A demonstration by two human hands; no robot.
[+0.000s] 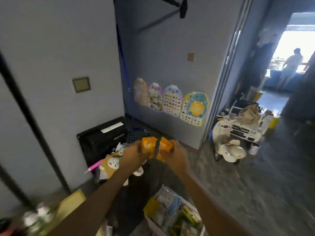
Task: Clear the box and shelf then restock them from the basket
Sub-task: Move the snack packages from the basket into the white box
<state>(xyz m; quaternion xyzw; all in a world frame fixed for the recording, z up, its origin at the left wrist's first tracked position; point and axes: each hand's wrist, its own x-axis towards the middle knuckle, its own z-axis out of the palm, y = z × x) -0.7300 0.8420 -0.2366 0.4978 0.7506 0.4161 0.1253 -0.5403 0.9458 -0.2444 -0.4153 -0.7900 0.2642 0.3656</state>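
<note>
A single wide-angle camera on the head looks forward and down; the floor [255,184] lies near below, the wall [170,57] ahead, a doorway [265,82] at right.

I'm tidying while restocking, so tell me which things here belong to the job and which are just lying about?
Job: orange packets, held by left hand and right hand; basket of packets.
Lying about: toy cars, wall charts, black case.

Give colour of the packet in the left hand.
The packet is orange, best seen in the head view.
</note>
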